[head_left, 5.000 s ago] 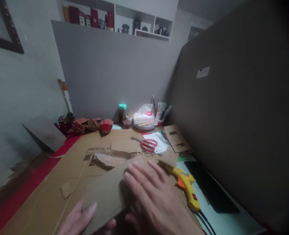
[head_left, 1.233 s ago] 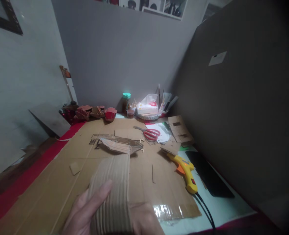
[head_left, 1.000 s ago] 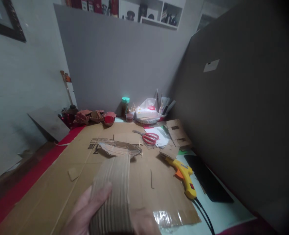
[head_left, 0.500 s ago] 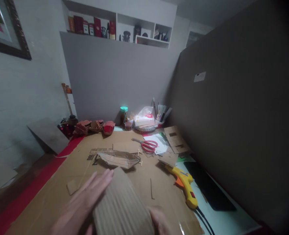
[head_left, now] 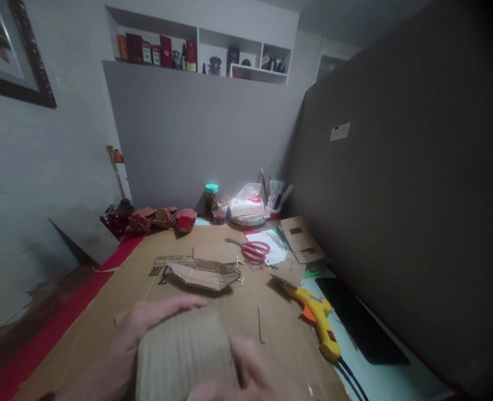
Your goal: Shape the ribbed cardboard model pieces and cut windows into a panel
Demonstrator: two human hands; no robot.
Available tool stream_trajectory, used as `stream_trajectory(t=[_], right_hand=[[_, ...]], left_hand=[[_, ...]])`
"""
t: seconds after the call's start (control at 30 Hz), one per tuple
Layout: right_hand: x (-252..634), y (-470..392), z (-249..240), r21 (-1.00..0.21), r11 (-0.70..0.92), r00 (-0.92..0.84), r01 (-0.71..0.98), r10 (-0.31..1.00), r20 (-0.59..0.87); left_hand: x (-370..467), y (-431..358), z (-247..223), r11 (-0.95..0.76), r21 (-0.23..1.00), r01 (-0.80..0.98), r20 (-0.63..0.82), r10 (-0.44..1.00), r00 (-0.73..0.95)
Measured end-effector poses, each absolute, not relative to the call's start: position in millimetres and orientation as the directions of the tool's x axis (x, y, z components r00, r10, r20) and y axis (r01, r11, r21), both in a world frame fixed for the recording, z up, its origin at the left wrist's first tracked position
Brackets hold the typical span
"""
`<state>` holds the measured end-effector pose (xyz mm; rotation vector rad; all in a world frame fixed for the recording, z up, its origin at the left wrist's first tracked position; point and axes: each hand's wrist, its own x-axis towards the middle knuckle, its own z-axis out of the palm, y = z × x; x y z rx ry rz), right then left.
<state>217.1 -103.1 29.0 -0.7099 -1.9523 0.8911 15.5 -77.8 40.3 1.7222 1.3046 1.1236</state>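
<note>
A ridged grey-brown cardboard piece (head_left: 183,348) is held low in front of me, at the bottom of the view. My left hand (head_left: 125,345) grips its left side, with fingers along the top edge. My right hand (head_left: 246,370) holds the right side and lower edge, its fingers bent and blurred. Just beyond the hands, a boat-shaped cardboard form (head_left: 204,274) with small sticks at its right end rests on the large cardboard sheet (head_left: 116,289).
A yellow glue gun (head_left: 323,328) lies at the right beside a black flat object (head_left: 361,320). Red-handled scissors (head_left: 257,250) lie farther back. Red cardboard pieces (head_left: 185,220), a tissue pack (head_left: 246,206) and a pen cup (head_left: 273,209) line the back.
The cardboard piece has turned and shifted to the left. My left hand now wraps its side instead of lying flat against it, and my right hand has come over its lower right part.
</note>
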Motion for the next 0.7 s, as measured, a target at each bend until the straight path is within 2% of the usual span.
stream_trajectory(t=[0.03,0.07,0.1,0.13,0.2,0.27,0.37,0.47,0.6,0.7], right_hand=[[217.8,-96.3,39.9,-0.834,0.541,-0.488,0.107,0.76,0.431],[218.9,-88.3,50.8,-0.928,0.372,-0.546,0.027,0.783,0.298],[220.1,-79.0,60.8,-0.976,0.213,-0.55,-0.053,0.809,0.207],[221.0,-68.7,69.1,-0.977,0.173,-0.509,-0.128,0.834,0.214],[220.8,-46.1,78.7,-0.963,0.212,-0.463,-0.168,0.845,0.267],[218.2,-23.1,78.2,-0.95,0.285,-0.444,-0.13,0.84,0.313],[213.8,5.9,63.8,-0.928,0.371,-0.413,0.031,0.85,0.326],[213.3,22.0,45.5,-0.849,0.438,-0.361,0.294,0.874,0.326],[214.1,26.7,29.1,-0.611,0.463,-0.259,0.642,0.881,0.396],[211.4,26.5,21.9,-0.431,0.439,-0.243,0.788,0.866,0.438]], left_hand=[[14.6,-68.0,48.8,-0.29,0.868,0.402,0.237,0.955,0.178],[14.2,-56.3,57.1,-0.328,0.848,0.416,0.202,0.927,0.317],[14.4,-43.0,64.8,-0.354,0.848,0.395,0.216,0.91,0.353],[15.3,-28.6,71.6,-0.351,0.852,0.388,0.209,0.908,0.364],[18.4,2.2,81.2,-0.368,0.846,0.386,0.204,0.892,0.404],[21.7,32.5,83.9,-0.406,0.83,0.382,0.226,0.872,0.434],[23.2,70.0,75.4,-0.476,0.771,0.424,0.254,0.839,0.481],[20.6,91.6,60.1,-0.498,0.714,0.493,0.221,0.828,0.515],[16.7,100.3,45.2,-0.526,0.643,0.557,0.176,0.809,0.561],[15.4,104.0,39.1,-0.55,0.622,0.557,0.175,0.791,0.586]])
